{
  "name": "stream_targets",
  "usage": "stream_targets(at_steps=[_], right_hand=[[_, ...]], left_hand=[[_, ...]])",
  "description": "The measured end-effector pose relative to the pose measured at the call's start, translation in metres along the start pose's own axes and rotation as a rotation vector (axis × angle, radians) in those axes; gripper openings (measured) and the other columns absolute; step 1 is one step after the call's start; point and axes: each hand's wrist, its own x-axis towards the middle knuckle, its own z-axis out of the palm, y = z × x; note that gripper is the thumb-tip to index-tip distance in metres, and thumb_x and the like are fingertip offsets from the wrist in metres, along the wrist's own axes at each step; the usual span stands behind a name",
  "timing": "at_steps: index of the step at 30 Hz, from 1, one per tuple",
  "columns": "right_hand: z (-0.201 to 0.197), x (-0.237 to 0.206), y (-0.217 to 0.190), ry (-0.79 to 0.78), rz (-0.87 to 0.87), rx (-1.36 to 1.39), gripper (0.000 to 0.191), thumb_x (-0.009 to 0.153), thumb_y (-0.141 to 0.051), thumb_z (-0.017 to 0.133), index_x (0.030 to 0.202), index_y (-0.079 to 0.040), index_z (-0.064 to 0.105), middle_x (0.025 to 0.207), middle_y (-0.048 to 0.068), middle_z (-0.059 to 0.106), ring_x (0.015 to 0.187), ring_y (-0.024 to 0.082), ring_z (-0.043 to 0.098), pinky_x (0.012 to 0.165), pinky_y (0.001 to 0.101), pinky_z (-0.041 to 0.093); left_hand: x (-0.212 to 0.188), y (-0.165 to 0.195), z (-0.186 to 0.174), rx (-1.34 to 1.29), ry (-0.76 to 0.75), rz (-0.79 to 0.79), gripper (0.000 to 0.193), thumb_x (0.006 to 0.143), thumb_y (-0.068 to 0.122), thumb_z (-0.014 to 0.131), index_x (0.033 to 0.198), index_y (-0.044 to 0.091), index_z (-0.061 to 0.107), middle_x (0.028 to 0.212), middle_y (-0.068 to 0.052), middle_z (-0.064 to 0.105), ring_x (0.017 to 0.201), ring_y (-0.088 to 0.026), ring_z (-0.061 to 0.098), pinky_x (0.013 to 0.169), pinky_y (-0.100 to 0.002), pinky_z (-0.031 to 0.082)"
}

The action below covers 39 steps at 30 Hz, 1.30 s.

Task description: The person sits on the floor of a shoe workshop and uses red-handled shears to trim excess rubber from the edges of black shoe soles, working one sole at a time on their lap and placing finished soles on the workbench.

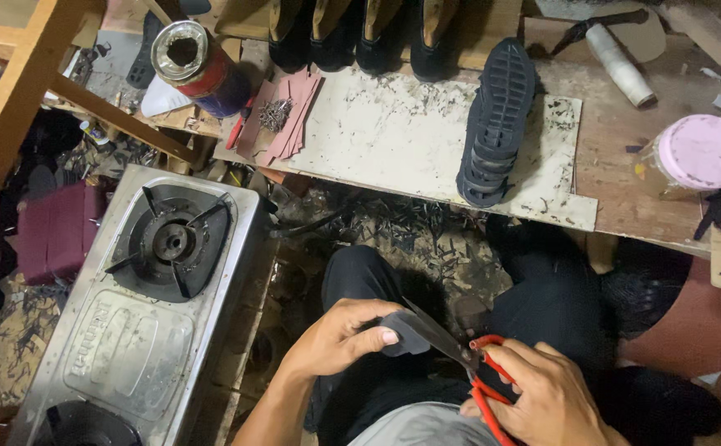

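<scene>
head view: left hand [337,337] closed in a pinch, thumb on top and fingers curled beneath, gripping a small dark piece [407,331] over the lap. right hand [542,400] closed around the red handles of the scissors [468,363], fingers through the loops. blades slightly parted, tips at the piece's edge. both hands sit low in frame, just beside each other. stove [141,314] lies to the left. black sole [496,120] rests on the bench board [393,140] above.
</scene>
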Motion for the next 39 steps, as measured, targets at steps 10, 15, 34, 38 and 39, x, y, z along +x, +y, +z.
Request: stream_targets(at_steps=[10, 15, 34, 38, 39], right_hand=[[0.002, -0.017, 0.035, -0.213, -0.127, -0.04, 0.053, 0.065, -0.055, 0.096, 0.096, -0.018, 0.074, 0.1, 0.002, 0.079, 0.074, 0.025, 0.073, 0.064, 0.0366, 0.053], [0.012, -0.039, 0.083, -0.246, -0.19, -0.05, 0.048, 0.068, -0.051, 0.098, 0.095, -0.019, 0.075, 0.098, 0.003, 0.08, 0.073, 0.022, 0.077, 0.064, 0.0331, 0.058], [0.074, -0.004, 0.056, -0.242, 0.753, 0.278, 0.048, 0.065, -0.021, 0.1, 0.107, -0.008, 0.082, 0.079, 0.008, 0.08, 0.069, 0.014, 0.081, 0.07, 0.0303, 0.066], [0.06, 0.011, 0.031, -0.234, 0.55, 0.271, 0.075, 0.058, -0.031, 0.101, 0.125, -0.013, 0.073, 0.096, 0.003, 0.08, 0.077, 0.013, 0.082, 0.07, 0.0285, 0.067], [0.057, 0.013, 0.028, -0.256, 0.518, 0.255, 0.08, 0.057, -0.034, 0.101, 0.128, -0.013, 0.071, 0.103, 0.002, 0.08, 0.08, 0.013, 0.083, 0.072, 0.028, 0.066]], left_hand=[[-0.008, 0.034, -0.015, 0.405, -0.098, 0.141, 0.029, 0.101, 0.022, 0.067, 0.122, 0.002, 0.07, 0.104, -0.016, 0.075, 0.093, -0.031, 0.074, 0.08, -0.038, 0.058], [-0.01, 0.043, -0.017, 0.568, -0.149, 0.129, 0.029, 0.095, 0.021, 0.071, 0.117, 0.002, 0.071, 0.103, -0.017, 0.074, 0.094, -0.035, 0.072, 0.078, -0.041, 0.056], [-0.024, -0.032, -0.002, -0.692, 0.481, 0.191, 0.05, 0.093, 0.008, 0.073, 0.138, 0.001, 0.053, 0.111, -0.013, 0.069, 0.088, -0.02, 0.067, 0.074, -0.035, 0.054], [-0.02, -0.038, 0.001, -0.711, 0.532, 0.3, 0.049, 0.094, 0.011, 0.072, 0.138, 0.005, 0.051, 0.112, -0.016, 0.071, 0.089, -0.024, 0.071, 0.076, -0.039, 0.059], [-0.02, -0.037, 0.001, -0.677, 0.542, 0.266, 0.05, 0.092, 0.011, 0.072, 0.137, 0.006, 0.051, 0.112, -0.015, 0.072, 0.09, -0.024, 0.072, 0.077, -0.039, 0.06]])
